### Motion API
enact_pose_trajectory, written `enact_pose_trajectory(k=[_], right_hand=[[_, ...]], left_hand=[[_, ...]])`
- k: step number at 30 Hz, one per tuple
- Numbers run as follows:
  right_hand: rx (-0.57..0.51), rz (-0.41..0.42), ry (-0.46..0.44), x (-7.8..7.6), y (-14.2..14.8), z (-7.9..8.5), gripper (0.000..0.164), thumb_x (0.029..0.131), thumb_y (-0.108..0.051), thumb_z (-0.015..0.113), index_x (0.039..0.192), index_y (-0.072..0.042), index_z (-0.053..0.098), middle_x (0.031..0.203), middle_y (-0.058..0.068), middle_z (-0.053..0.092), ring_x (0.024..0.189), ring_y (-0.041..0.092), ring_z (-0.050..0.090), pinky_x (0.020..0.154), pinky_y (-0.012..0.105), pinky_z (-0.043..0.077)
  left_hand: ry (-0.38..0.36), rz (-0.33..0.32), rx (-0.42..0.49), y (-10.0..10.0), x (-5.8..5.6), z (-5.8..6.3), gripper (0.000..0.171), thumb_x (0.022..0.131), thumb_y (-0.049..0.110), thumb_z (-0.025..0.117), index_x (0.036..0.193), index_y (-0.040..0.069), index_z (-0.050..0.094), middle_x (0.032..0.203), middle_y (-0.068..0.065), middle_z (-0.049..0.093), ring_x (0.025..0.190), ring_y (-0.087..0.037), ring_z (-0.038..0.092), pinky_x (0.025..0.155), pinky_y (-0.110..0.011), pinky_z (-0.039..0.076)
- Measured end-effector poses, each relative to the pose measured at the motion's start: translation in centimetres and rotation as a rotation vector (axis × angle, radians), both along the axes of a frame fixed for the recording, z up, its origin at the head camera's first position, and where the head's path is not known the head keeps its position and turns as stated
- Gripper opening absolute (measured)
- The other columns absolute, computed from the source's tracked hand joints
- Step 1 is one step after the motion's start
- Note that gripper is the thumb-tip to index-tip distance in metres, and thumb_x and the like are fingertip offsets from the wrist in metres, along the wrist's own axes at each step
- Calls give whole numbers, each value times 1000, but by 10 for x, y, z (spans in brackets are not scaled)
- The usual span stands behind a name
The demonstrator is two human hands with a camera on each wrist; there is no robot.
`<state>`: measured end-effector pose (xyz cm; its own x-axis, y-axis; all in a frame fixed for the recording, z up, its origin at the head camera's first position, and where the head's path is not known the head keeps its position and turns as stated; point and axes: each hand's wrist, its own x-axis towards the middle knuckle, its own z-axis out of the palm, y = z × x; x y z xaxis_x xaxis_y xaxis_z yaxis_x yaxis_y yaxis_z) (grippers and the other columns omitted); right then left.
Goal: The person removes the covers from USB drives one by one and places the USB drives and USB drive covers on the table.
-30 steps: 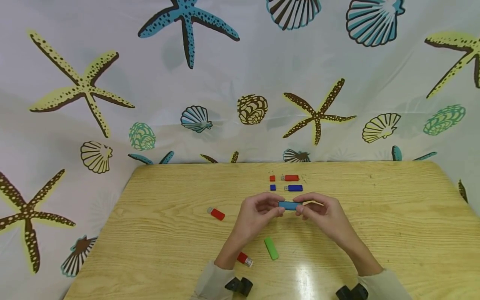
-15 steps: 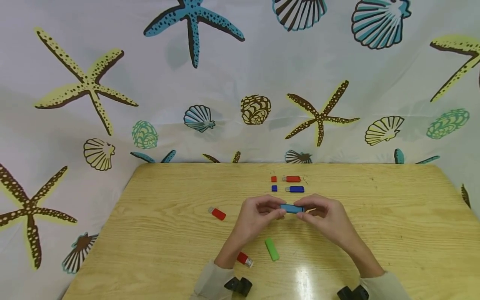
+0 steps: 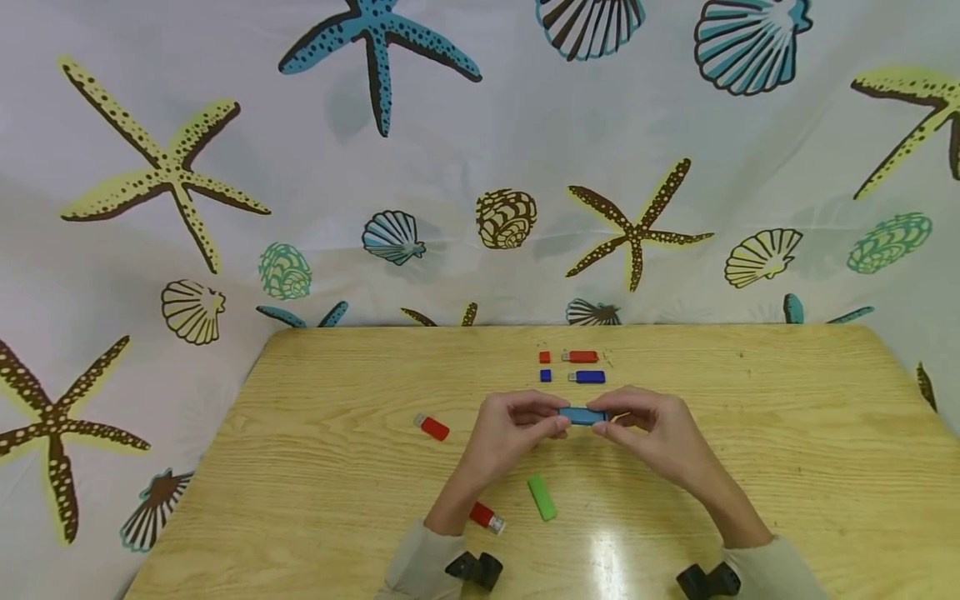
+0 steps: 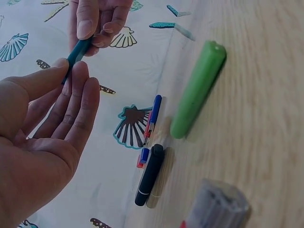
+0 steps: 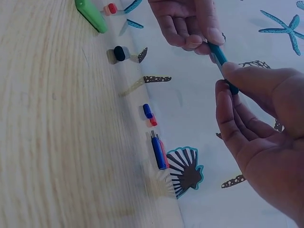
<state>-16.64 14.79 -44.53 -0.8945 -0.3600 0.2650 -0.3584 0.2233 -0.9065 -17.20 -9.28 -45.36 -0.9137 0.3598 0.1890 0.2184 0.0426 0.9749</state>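
Observation:
A light blue USB stick [image 3: 582, 416] is held level above the table between both hands. The left hand [image 3: 512, 432] pinches its left end with thumb and fingers. At the other end, the right hand [image 3: 654, 435] pinches it between thumb and fingertips. In the left wrist view the stick [image 4: 77, 53] looks like a slim teal bar, and the left hand's remaining fingers extend beneath it. Just beyond the hands lie a dark blue USB stick [image 3: 590, 377] and its small blue cap [image 3: 545, 376].
Behind these lie a red USB stick [image 3: 582, 357] and red cap [image 3: 544, 357]. Another red stick [image 3: 432, 427] is left of the hands. A green stick [image 3: 542, 497] and a partly hidden red one [image 3: 486, 517] lie nearer. The left wrist view shows a black stick [image 4: 150, 175].
The right hand's fingertips have shifted slightly on the stick, so more of its blue body shows between the hands. The hands otherwise keep nearly the same place.

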Motion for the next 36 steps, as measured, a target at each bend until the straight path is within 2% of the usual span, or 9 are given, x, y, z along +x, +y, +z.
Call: enact_pose_trajectory(k=[3, 8, 11, 14, 17, 25, 32, 36], right_hand=[[14, -1, 10, -1, 5, 1, 20, 92, -4, 76, 112, -4, 77, 112, 11, 72, 94, 18, 70, 81, 32, 60], [12, -63, -2, -3, 28, 5, 20, 92, 2, 74, 111, 0, 76, 110, 15, 73, 93, 14, 71, 79, 25, 59], [-7, -76, -17, -4, 37, 6, 20, 93, 1, 74, 113, 1, 75, 112, 17, 72, 92, 14, 72, 78, 24, 59], [-5, -72, -6, -7, 38, 5, 21, 94, -2, 74, 115, 1, 75, 113, 18, 72, 92, 16, 72, 77, 25, 59], [3, -84, 13, -10, 36, 0, 20, 94, -3, 74, 114, 0, 76, 112, 16, 72, 92, 14, 70, 76, 25, 59], [-29, -110, 32, -15, 31, -17, 18, 93, 2, 73, 111, 2, 76, 109, 17, 73, 94, 13, 69, 75, 24, 59], [29, -151, 30, -23, 23, -23, 17, 93, -4, 76, 109, -1, 78, 106, 14, 75, 93, 13, 70, 75, 23, 58], [62, -170, -4, -28, 20, -24, 17, 93, -6, 76, 109, -2, 78, 106, 13, 75, 93, 21, 71, 75, 22, 58]], left_hand=[[-4, 17, -11, -4, -1, 0, 20, 97, 10, 73, 113, -1, 76, 98, -16, 76, 87, -29, 76, 81, -55, 58], [4, 113, 16, -22, -4, 1, 18, 96, 2, 71, 113, -3, 75, 94, -18, 75, 86, -40, 74, 81, -53, 59], [0, 103, 26, -29, -7, 2, 20, 95, -1, 72, 114, -5, 74, 95, -21, 74, 88, -47, 72, 81, -55, 58], [-10, 78, 8, -30, -9, 0, 23, 94, 1, 73, 116, -6, 73, 97, -22, 73, 90, -49, 71, 83, -51, 59], [-14, 99, -19, -30, -9, -2, 23, 94, 1, 74, 116, -5, 73, 98, -21, 73, 91, -49, 71, 82, -47, 60], [55, 210, -158, -24, -14, -7, 19, 92, 7, 78, 110, 2, 78, 103, -12, 75, 93, -26, 72, 80, -28, 60], [99, 232, -251, -16, -23, -11, 16, 90, 7, 79, 106, 4, 80, 95, -8, 76, 86, -20, 73, 76, -28, 59], [92, 229, -309, -12, -30, -13, 15, 91, 7, 79, 105, 4, 80, 95, -6, 76, 86, -17, 73, 76, -26, 59]])
